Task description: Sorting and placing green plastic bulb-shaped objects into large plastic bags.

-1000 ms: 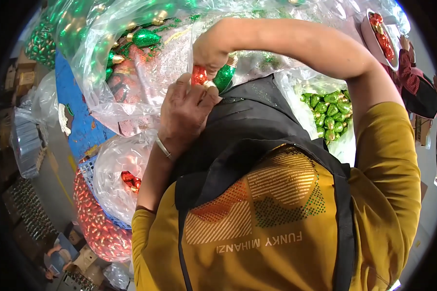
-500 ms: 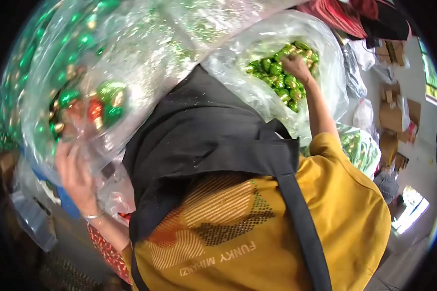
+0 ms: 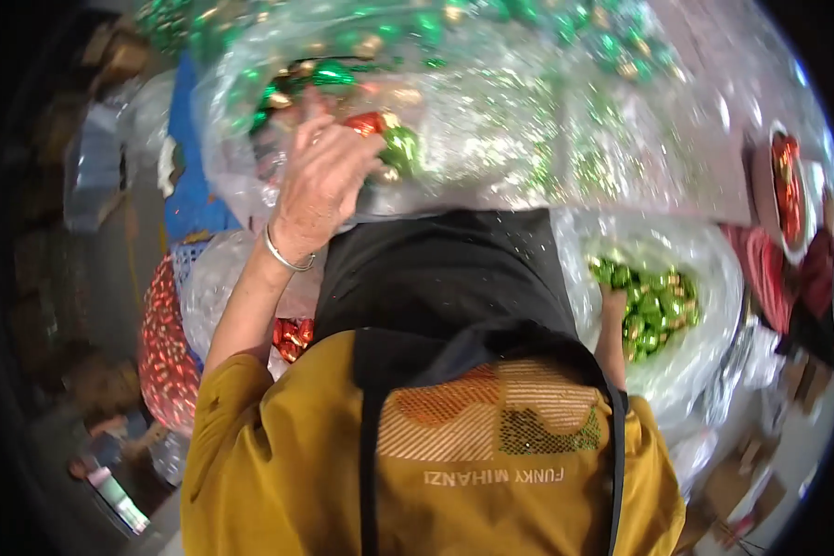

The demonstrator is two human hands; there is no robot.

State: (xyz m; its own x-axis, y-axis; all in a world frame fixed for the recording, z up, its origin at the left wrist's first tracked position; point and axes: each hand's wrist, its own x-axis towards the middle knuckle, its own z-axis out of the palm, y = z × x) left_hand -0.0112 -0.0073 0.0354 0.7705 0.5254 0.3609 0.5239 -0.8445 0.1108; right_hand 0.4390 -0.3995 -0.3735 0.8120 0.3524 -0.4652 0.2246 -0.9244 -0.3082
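Note:
My left hand (image 3: 324, 181), a bangle at its wrist, reaches into the mouth of a clear plastic bag (image 3: 221, 139) at the upper left. Its fingers are somewhat blurred but look spread, just beside a shiny red bauble (image 3: 366, 123) and a light green bauble (image 3: 400, 151). A darker green bauble (image 3: 332, 72) lies beyond them. On the right, my right hand (image 3: 612, 298) is at the left edge of a heap of shiny green-and-gold baubles (image 3: 658, 310) in another clear bag (image 3: 713, 250). Its fingers are hidden among the pieces.
A pale work surface (image 3: 639, 190) with glitter spans the front. Red shiny pieces (image 3: 292, 338) lie in a bag by my left elbow, near a full red sack (image 3: 169, 352). Cardboard boxes (image 3: 751, 473) stand at the lower right. A person (image 3: 120, 445) is at the lower left.
The view has swung round to the right. My left hand has moved from the near edge of the bag into its mouth. My right hand has come to the near left side of the green heap.

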